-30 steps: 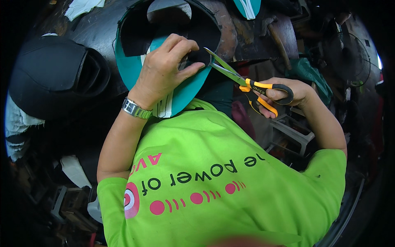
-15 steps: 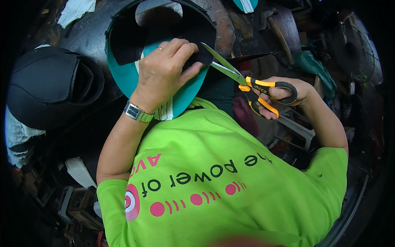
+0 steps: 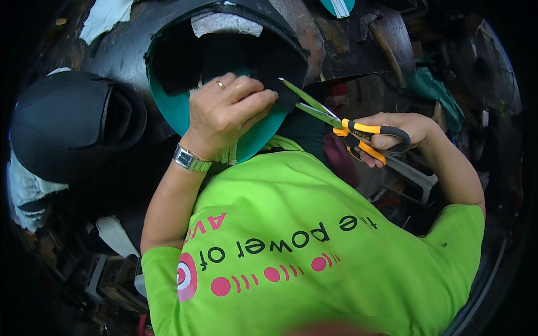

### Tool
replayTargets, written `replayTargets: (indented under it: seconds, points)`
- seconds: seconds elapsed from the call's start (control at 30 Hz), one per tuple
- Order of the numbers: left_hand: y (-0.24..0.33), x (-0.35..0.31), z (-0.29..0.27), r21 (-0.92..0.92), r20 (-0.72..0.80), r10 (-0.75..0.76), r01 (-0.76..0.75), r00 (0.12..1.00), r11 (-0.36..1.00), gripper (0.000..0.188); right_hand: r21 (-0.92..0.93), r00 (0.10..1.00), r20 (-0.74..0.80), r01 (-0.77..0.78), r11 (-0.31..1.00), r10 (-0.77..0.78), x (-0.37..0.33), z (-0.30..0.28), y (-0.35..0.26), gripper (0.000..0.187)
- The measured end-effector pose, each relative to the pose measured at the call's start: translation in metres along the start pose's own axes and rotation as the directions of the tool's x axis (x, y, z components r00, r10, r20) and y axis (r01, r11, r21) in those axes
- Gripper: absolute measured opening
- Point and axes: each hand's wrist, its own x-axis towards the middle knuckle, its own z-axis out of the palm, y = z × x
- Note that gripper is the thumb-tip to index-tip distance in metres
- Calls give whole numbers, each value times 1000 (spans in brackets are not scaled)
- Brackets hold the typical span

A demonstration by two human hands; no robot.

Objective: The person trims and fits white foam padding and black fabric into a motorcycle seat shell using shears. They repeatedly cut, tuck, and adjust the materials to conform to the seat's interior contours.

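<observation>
My left hand [image 3: 227,115], with a ring and a metal-band watch, is closed in a pinch at the near side of a hollow, rounded black and teal piece [image 3: 162,106] shaped like a cap. The fingertips are curled in, so what they pinch is hidden. The piece's dark inside faces up, a pale grey patch [image 3: 227,24] shows at its far side, and its teal part lies under my hand. To the right, my right hand [image 3: 392,134] grips yellow and black scissors [image 3: 352,127]. Their blades are apart and point up-left toward the black edge, with nothing visible between them.
Stacked black rounded pieces [image 3: 61,123] sit on the left over pale cloth [image 3: 36,193]. A hammer [image 3: 384,47] lies on the dark bench at the far right, near a green plastic bag [image 3: 431,95]. A fan [image 3: 493,73] stands farther right. White scrap [image 3: 106,18] lies far left.
My left fingers have moved nearer to me and curled in. The scissors have drawn slightly back and down to the right, blades still apart. The cap-shaped piece has tipped, showing more of its inside.
</observation>
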Motion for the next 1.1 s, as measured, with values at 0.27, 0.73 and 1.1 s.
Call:
replayTargets:
  seconds: [0.27, 0.73, 1.1]
  points:
    - [3, 0, 0, -62, 39, 31, -29, 999, 998, 21, -82, 1000, -22, 9, 997, -10, 7, 4, -6, 52]
    - [7, 3, -3, -89, 126, -143, 155, 982, 984, 22, 28, 995, 83, 60, 998, -62, 12, -10, 3, 67]
    - [7, 3, -6, -140, 128, -215, 232, 968, 963, 21, -110, 992, 119, 52, 993, -39, 2, -21, 6, 65]
